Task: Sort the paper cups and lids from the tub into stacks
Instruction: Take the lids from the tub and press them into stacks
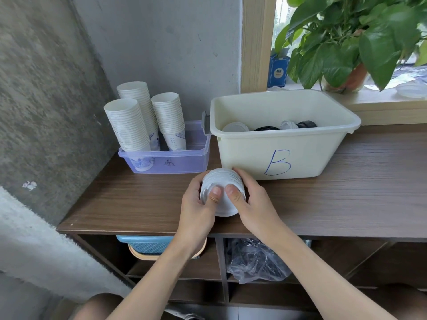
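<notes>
At frame centre, before the tub [284, 155], left hand [196, 215] and right hand [254, 206] clasp the lid stack [221, 180] by its sides, thumbs on its end; light, thin, likely slippery, so squeeze evenly.

Potted plant [342, 49], blue carton [278, 70], plastic bag [254, 262], blue basket [147, 247]

The cream tub [254, 158] is carrying one large capital "B" [277, 162], handwritten in blue marker on its near wall. The clear lilac bin [196, 161] is showing a small dark handwritten mark on its front (a character or two, too blurred to read). The blue carton [279, 69] on the sill [381, 105] is bearing a round pale emblem, and the lowest paper cups [175, 140] are showing blue print with fine lettering, none of it legible.
</notes>
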Demonstrator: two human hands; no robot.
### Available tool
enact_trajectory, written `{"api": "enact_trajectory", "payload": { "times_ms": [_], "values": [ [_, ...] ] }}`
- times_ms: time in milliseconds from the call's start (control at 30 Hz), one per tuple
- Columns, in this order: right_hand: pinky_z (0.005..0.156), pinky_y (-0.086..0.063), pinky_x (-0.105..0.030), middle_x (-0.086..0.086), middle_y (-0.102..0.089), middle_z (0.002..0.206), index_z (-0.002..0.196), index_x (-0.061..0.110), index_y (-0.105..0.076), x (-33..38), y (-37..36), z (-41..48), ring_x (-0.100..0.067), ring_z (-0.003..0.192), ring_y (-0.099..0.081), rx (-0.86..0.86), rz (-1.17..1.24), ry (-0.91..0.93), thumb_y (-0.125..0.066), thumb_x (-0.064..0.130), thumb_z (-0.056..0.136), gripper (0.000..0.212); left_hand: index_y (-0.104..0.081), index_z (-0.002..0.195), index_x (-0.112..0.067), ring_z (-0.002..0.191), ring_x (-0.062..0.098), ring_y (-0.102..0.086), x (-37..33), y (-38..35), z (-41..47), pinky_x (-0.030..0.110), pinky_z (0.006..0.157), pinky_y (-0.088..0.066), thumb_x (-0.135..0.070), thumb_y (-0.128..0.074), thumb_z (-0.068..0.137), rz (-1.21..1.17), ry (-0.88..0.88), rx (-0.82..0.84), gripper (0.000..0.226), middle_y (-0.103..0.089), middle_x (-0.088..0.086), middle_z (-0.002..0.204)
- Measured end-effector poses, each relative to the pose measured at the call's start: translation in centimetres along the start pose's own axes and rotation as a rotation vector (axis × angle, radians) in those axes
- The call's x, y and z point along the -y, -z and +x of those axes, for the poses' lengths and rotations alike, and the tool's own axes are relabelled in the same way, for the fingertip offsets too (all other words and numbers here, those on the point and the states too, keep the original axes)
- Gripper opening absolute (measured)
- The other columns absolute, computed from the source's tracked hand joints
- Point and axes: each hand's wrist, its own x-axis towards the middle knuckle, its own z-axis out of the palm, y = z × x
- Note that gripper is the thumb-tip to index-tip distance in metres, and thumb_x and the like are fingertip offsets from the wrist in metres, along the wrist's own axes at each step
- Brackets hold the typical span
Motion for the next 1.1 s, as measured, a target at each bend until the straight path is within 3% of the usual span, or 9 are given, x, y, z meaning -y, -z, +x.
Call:
{"api": "enact_trajectory", "payload": {
  "times_ms": [100, 267, 400, 533, 700, 833, 933, 1033, 1100],
  "values": [
    [0.086, -0.041, -0.007, 0.01, -0.065, 0.117, 0.128, 0.016, -0.053, -0.2, 0.0, 0.2, 0.004, 0.106, -0.058, 0.013, 0.03, 0.002, -0.052, 0.027, 0.097, 0.033, -0.054, 0.122, -0.01, 0.116, 0.029, -0.062, 0.1, 0.2, 0.1, 0.053, 0.104, -0.046, -0.056, -0.065, 0.078, -0.093, 0.063, -0.026, 0.065, -0.067, 0.012, 0.121],
    [0.086, -0.045, -0.012, 0.007, -0.063, 0.117, 0.124, 0.021, -0.05, -0.6, -0.1, 0.1, 0.001, 0.106, -0.059, -0.007, 0.032, -0.02, -0.055, 0.034, 0.091, 0.036, -0.054, 0.132, -0.026, 0.121, -0.001, -0.056, 0.3, -0.2, 0.1, 0.02, 0.101, -0.045, -0.052, -0.063, 0.083, 0.058, -0.008, 0.01, 0.056, -0.064, -0.011, 0.127],
    [0.085, -0.043, -0.009, 0.005, -0.062, 0.117, 0.119, 0.025, -0.051, -0.4, -0.1, 0.0, 0.001, 0.105, -0.058, 0.012, 0.015, -0.032, -0.056, 0.026, 0.096, 0.024, -0.062, 0.123, -0.021, 0.11, 0.012, -0.065, 0.6, -0.1, 0.1, 0.026, 0.094, -0.05, -0.038, -0.064, 0.086, 0.032, -0.03, -0.016, 0.04, -0.071, -0.004, 0.114],
    [0.078, -0.038, -0.001, 0.018, -0.061, 0.108, 0.114, 0.031, -0.051, -0.3, -0.1, 0.0, 0.011, 0.098, -0.055, -0.001, -0.069, -0.027, -0.058, 0.014, 0.094, 0.027, -0.061, 0.114, -0.027, 0.101, 0.005, -0.064, 0.8, -0.2, 0.2, 0.018, 0.085, -0.05, -0.018, -0.064, 0.088, 0.069, -0.037, -0.043, 0.028, -0.07, -0.007, 0.107],
    [0.079, -0.038, -0.002, 0.004, -0.062, 0.111, 0.12, 0.017, -0.056, -0.3, -0.5, 0.1, -0.008, 0.099, -0.056, -0.07, -0.113, -0.031, -0.06, 0.011, 0.091, 0.03, -0.06, 0.11, -0.027, 0.09, -0.005, -0.061, 0.5, -0.6, 0.2, 0.01, 0.077, -0.048, 0.001, -0.06, 0.092, 0.092, -0.015, -0.075, 0.033, -0.067, -0.008, 0.103],
    [0.079, -0.041, -0.006, 0.004, -0.063, 0.108, 0.117, 0.017, -0.059, 0.0, -0.6, 0.1, -0.01, 0.098, -0.058, -0.1, -0.103, -0.043, -0.062, 0.01, 0.09, 0.028, -0.058, 0.103, -0.035, 0.087, -0.008, -0.059, 0.3, -1.0, 0.1, 0.009, 0.076, -0.048, 0.001, -0.06, 0.092, 0.121, -0.023, -0.107, 0.038, -0.066, -0.01, 0.1],
    [0.083, -0.044, -0.014, 0.004, -0.065, 0.108, 0.117, 0.016, -0.06, 0.0, -0.8, 0.1, -0.011, 0.1, -0.059, -0.123, -0.1, -0.053, -0.063, 0.016, 0.09, 0.027, -0.056, 0.1, -0.037, 0.09, -0.001, -0.061, -0.1, -1.1, 0.0, 0.013, 0.078, -0.049, -0.001, -0.059, 0.093, 0.118, -0.004, -0.087, 0.037, -0.066, -0.011, 0.099],
    [0.084, -0.045, -0.019, 0.005, -0.066, 0.109, 0.117, 0.018, -0.061, 0.3, -0.8, -0.2, -0.009, 0.101, -0.06, -0.114, -0.09, -0.039, -0.058, 0.034, 0.086, 0.034, -0.059, 0.113, -0.027, 0.1, 0.006, -0.064, -0.2, -0.3, 0.0, 0.019, 0.084, -0.05, -0.021, -0.063, 0.095, 0.068, 0.026, 0.004, 0.02, -0.069, -0.006, 0.107],
    [0.082, -0.044, -0.014, 0.008, -0.066, 0.107, 0.112, 0.024, -0.06, 0.9, -0.2, -0.4, -0.002, 0.099, -0.06, -0.088, -0.061, -0.039, -0.058, 0.032, 0.09, 0.024, -0.057, 0.127, -0.02, 0.111, 0.008, -0.064, -0.9, 0.7, -0.3, 0.023, 0.092, -0.05, -0.036, -0.064, 0.09, 0.087, -0.003, 0.144, 0.041, -0.069, -0.004, 0.118]
  ]
}}
